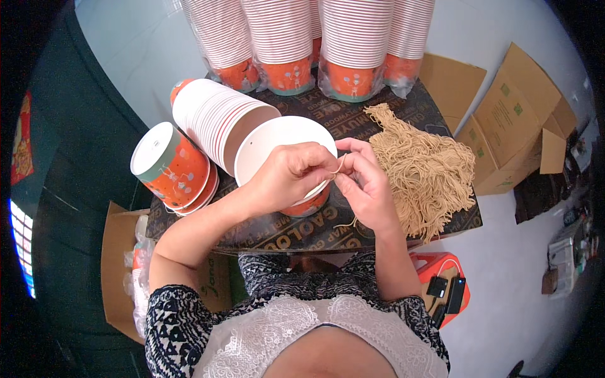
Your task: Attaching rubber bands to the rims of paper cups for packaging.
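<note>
Tan string (341,165) pinched between both hands over a white-lined orange paper cup (285,148) at frame centre.
Left hand (291,171) and right hand (365,183) both close fingertips on the string at the cup's rim; a string bundle (422,169) lies right, a sideways cup stack (217,120) upper left, on the dark tabletop (277,233).

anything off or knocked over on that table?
A stack of paper cups lies on its side by the upright cup both hands work on, and another short stack lies tipped beside it. The string pile is loose and tangled. The left hand and right hand pinch a string. Nothing looks damaged.
</note>
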`<state>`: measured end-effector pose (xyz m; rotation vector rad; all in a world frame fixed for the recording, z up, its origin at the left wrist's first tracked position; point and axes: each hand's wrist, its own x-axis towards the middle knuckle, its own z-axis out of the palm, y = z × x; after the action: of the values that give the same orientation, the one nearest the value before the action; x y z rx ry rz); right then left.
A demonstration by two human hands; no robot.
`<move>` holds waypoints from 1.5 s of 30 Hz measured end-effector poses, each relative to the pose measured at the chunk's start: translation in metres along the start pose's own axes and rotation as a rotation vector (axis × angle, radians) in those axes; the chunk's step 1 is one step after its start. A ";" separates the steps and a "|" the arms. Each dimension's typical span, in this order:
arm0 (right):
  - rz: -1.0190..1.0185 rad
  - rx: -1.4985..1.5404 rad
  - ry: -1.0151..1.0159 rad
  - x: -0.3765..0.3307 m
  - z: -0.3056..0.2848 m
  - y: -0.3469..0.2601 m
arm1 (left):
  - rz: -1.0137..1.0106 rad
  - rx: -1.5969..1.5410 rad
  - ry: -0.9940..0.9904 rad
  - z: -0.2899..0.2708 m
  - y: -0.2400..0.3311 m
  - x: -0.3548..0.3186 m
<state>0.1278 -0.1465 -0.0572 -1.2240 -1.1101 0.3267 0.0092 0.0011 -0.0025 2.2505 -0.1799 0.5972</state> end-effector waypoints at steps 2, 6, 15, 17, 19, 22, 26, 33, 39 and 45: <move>-0.008 0.000 0.006 -0.001 -0.001 0.001 | 0.006 0.028 -0.003 -0.001 0.000 0.001; -0.024 0.001 0.021 -0.003 0.001 0.000 | -0.043 -0.047 -0.030 -0.003 -0.004 0.001; -0.233 -0.351 0.167 -0.014 0.010 -0.007 | -0.391 -0.332 -0.127 -0.008 0.001 0.001; -0.233 -0.364 0.172 -0.019 0.012 -0.008 | -0.405 -0.339 -0.122 -0.008 0.000 0.000; -0.233 -0.375 0.176 -0.025 0.013 -0.008 | -0.412 -0.360 -0.117 -0.008 0.000 -0.001; -0.245 -0.421 0.179 -0.029 0.012 -0.008 | -0.426 -0.384 -0.117 -0.009 0.003 -0.001; -0.309 -0.486 0.168 -0.030 0.010 -0.005 | -0.502 -0.306 -0.156 -0.010 0.008 0.000; -0.361 -0.508 0.096 -0.032 0.008 -0.002 | -0.530 -0.190 -0.102 -0.007 0.007 0.002; -0.375 -0.420 0.145 -0.032 0.012 -0.002 | -0.527 -0.172 -0.099 -0.009 0.002 0.001; -0.237 -0.336 0.251 -0.031 0.015 -0.003 | -0.254 -0.041 -0.034 -0.003 0.000 -0.009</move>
<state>0.0998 -0.1611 -0.0708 -1.3665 -1.1031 -0.1985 -0.0002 0.0026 -0.0051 2.1992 0.0766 0.4159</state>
